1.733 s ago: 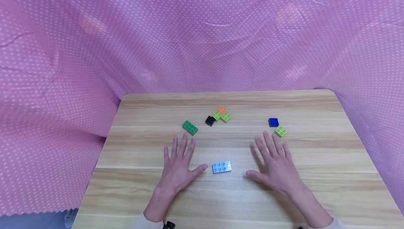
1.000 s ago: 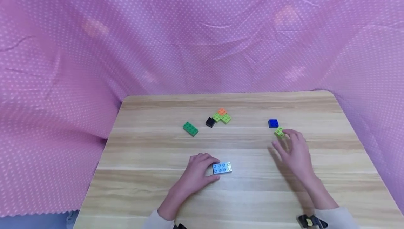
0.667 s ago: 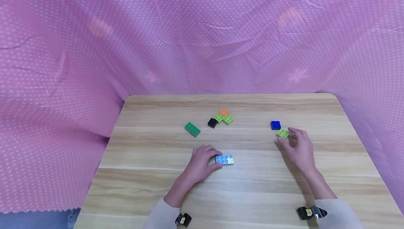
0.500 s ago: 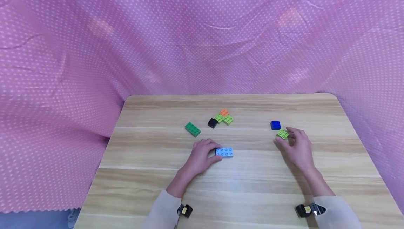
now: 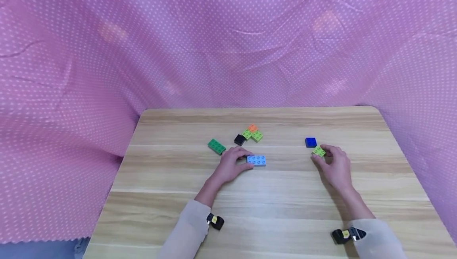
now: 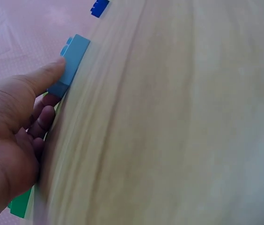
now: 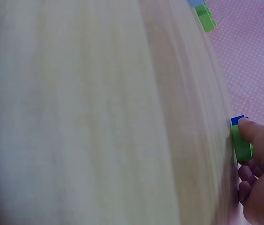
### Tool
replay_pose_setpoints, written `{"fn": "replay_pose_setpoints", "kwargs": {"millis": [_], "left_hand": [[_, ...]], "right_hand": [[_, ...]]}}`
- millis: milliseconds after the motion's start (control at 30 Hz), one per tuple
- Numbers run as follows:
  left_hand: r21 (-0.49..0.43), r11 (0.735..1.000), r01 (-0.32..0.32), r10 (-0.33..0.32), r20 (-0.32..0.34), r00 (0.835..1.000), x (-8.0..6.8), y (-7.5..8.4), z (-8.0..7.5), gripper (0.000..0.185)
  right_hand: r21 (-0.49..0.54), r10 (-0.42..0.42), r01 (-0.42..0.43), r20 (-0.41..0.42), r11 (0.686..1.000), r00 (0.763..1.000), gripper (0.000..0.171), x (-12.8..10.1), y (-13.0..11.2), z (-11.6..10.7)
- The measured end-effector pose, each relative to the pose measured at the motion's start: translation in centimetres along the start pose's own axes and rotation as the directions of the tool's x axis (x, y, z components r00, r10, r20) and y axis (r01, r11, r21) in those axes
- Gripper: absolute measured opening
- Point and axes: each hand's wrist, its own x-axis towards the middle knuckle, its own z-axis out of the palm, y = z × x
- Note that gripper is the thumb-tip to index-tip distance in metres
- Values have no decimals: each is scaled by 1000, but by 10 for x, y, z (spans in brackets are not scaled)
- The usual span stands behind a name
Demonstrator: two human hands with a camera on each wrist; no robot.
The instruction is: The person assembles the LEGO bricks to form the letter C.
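My left hand (image 5: 230,165) pinches the left end of a light blue toy brick (image 5: 258,160) between thumb and fingers, just above or on the table. In the left wrist view the thumb presses one long side of that blue brick (image 6: 71,65). At the right, my right hand (image 5: 337,167) holds a lime green square brick (image 5: 319,151), thumb on the near side and fingers on the far side. A dark blue square brick (image 5: 310,142) lies right behind the lime one. The right wrist view shows the thumb against the lime brick (image 7: 242,144).
Beyond my left hand lie a dark green long brick (image 5: 216,146), a black brick (image 5: 239,139), two lime bricks (image 5: 256,135) and an orange brick (image 5: 252,128). A pink dotted cloth (image 5: 228,52) hangs around the wooden table (image 5: 278,211).
Both hands were spread flat, then took hold of the light blue brick and the lime brick. The left hand has slid the blue brick away from me; the right has stayed near its spot.
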Motion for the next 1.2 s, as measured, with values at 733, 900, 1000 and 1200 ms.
{"fn": "replay_pose_setpoints", "kwargs": {"millis": [733, 900, 1000, 1200], "left_hand": [[4, 1000, 7, -7, -17, 1000, -1, -2, 0, 41], [11, 1000, 8, -8, -15, 1000, -1, -2, 0, 41], [16, 1000, 6, -5, -21, 1000, -1, -2, 0, 41], [23, 1000, -13, 13, -27, 1000, -3, -3, -1, 43]], "right_hand": [[95, -197, 183, 179, 979, 964, 43, -9, -61, 47], [153, -241, 204, 281, 967, 929, 42, -15, -89, 66], [185, -259, 209, 317, 960, 912, 42, -17, -101, 76], [187, -280, 231, 306, 955, 910, 41, -20, -108, 89]]}}
